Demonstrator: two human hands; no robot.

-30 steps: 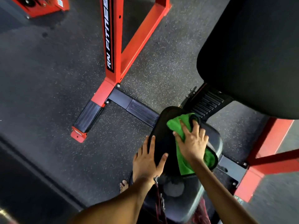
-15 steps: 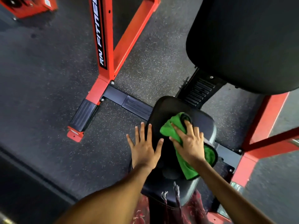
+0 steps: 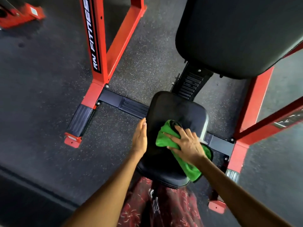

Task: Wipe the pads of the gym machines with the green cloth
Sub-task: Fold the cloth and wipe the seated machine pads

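Observation:
A black seat pad of a red gym machine lies below me in the head view. The green cloth is spread over its middle and hangs off the right edge. My right hand presses flat on the cloth with fingers spread. My left hand rests edge-on against the pad's left side, fingers straight. A larger black back pad slopes at the upper right.
Red steel uprights and a diagonal brace stand at the upper left, with a black base bar across the speckled rubber floor. More red frame is at the right. Red patterned clothing shows at the bottom.
My left hand has turned from flat on the pad's left part to edge-on at its side. My right hand with the cloth has slid slightly across the pad. The camera view shifted.

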